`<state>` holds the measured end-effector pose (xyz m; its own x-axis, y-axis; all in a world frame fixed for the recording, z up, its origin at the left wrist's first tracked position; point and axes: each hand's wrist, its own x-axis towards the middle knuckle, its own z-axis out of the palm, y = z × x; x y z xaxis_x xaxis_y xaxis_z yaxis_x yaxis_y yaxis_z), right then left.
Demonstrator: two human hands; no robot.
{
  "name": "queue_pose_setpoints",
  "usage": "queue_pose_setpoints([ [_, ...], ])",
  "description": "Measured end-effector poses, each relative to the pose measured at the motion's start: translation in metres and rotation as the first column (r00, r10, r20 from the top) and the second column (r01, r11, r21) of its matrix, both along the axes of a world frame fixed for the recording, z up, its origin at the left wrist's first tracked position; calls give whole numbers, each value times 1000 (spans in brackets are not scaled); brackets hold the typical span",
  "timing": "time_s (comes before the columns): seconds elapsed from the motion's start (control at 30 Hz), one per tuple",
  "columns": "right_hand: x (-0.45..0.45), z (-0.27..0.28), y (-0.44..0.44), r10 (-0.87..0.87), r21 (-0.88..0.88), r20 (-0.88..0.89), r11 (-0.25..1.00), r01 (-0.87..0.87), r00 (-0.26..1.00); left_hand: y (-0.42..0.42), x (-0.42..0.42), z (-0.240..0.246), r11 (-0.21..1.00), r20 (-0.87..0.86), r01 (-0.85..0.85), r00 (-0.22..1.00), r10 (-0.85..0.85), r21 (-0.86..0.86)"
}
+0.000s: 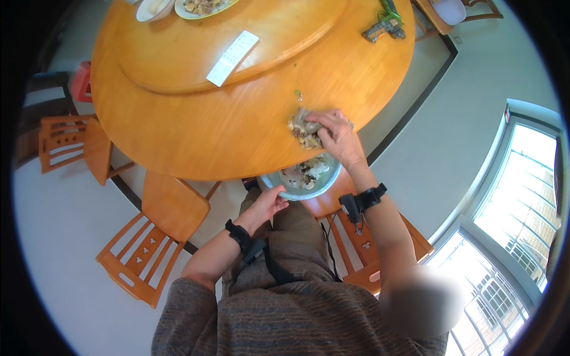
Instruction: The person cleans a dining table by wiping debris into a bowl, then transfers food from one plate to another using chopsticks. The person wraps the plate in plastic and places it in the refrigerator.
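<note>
At the near right edge of the round wooden table point(200, 133), my right hand point(340, 135) presses down on a crumpled greyish cloth point(303, 119). A heap of food scraps point(309, 140) lies against the cloth and under my fingers, close to the table's rim. Just below that edge, my left hand point(268, 202) grips the near rim of a light-blue basin point(307, 195). Inside the basin are whitish crumpled material and dark scraps point(307, 173); its far side is hidden under the tabletop. A few green bits point(298, 92) lie on the wood beyond the cloth.
A white remote control point(232, 58) lies on the raised turntable point(178, 66), with a plate of food point(207, 6) and a bowl point(153, 10) farther back. A toy gun point(386, 26) is at the far right. Wooden chairs point(176, 204) stand around the table, one point(352, 236) close beside my right leg.
</note>
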<state>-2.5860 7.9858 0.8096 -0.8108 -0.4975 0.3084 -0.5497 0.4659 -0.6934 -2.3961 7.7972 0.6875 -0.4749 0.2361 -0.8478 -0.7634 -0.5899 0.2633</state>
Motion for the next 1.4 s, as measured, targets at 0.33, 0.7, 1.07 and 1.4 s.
queue_pose_setpoints([
  [0.33,114,-5,-9,38,27,465,998,-57,885,-30,17,-10,998,-39,53,998,-54,-14],
  [0.7,-107,30,-53,-357,-153,-104,928,339,928,-45,30,7,988,-30,106,994,-110,-113],
  [1.07,-105,1,-75,-113,-2,-334,993,119,936,-46,21,4,983,-25,107,993,-112,-147],
  [1.4,71,-23,-63,295,81,75,950,-300,953,-55,32,-3,991,-40,94,994,-99,-97],
])
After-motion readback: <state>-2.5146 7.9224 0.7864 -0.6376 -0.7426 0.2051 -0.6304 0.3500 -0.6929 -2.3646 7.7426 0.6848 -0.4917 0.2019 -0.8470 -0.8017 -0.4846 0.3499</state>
